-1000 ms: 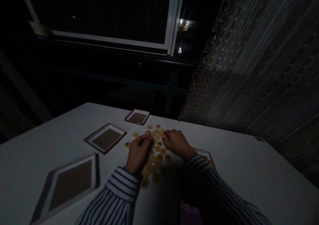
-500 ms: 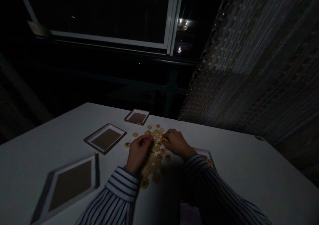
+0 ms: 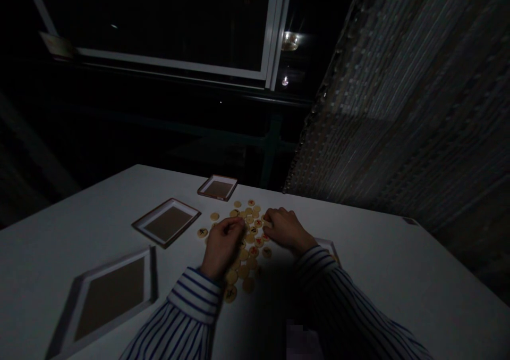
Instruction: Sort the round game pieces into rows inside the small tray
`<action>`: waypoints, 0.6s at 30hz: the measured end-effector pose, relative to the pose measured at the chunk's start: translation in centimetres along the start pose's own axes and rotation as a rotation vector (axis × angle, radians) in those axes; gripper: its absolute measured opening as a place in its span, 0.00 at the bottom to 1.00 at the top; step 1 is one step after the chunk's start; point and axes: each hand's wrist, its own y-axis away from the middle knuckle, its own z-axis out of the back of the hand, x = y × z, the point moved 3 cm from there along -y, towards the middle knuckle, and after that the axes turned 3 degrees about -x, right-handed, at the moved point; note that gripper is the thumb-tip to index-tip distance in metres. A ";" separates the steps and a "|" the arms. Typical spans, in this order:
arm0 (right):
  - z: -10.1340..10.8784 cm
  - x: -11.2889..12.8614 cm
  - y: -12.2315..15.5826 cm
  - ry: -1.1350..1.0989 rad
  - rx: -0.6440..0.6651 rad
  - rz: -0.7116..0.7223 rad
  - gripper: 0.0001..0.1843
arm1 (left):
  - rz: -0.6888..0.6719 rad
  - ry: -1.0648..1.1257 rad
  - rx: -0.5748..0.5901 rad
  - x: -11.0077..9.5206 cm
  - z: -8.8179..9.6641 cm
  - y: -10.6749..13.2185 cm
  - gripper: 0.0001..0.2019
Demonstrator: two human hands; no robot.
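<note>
Round wooden Chinese chess pieces point(image 3: 243, 270), some with red or black characters, lie in a loose pile on the white table. Over the left side of the pile is my left hand point(image 3: 223, 244), thumb and fingertips pinched together; what lies between them, if anything, is hidden. My right hand point(image 3: 289, 231) rests at the pile's right edge with fingers curled down. A piece point(image 3: 263, 218) shows partly at its fingertips, and I cannot tell whether it is lifted. A red-marked piece point(image 3: 258, 224) lies just left of those fingers.
Three shallow box trays stand to the left: a near one point(image 3: 150, 277), a middle one point(image 3: 137, 225) and a far one point(image 3: 202, 191). Another tray point(image 3: 330, 245) is partly hidden behind my right forearm. A beaded string curtain point(image 3: 370, 136) hangs beyond the table's right side.
My right hand has shifted slightly right, uncovering red-marked pieces by its fingertips. My left hand stays pinched in nearly the same place.
</note>
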 end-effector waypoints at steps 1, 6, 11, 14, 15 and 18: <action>-0.1 0.0 0.0 0.001 0.004 -0.003 0.16 | -0.001 -0.005 0.033 0.1 -0.1 -0.1 0.18; -0.4 -0.2 -0.2 -0.003 0.023 -0.009 0.14 | -0.004 -0.019 0.089 0.2 -0.1 -0.2 0.19; -0.3 -0.7 -0.3 -0.078 -0.038 -0.012 0.14 | -0.012 -0.031 0.111 0.7 -0.2 -0.2 0.19; -0.3 -1.1 -0.6 -0.285 -0.089 -0.019 0.13 | -0.045 -0.042 0.105 0.8 -0.3 -0.3 0.19; -0.4 -1.2 -0.7 -0.375 -0.093 -0.024 0.12 | -0.057 -0.047 0.106 0.7 -0.3 -0.2 0.19; -0.8 -1.4 -1.3 -0.626 -0.083 -0.063 0.12 | -0.099 -0.090 0.114 0.6 -0.4 -0.1 0.18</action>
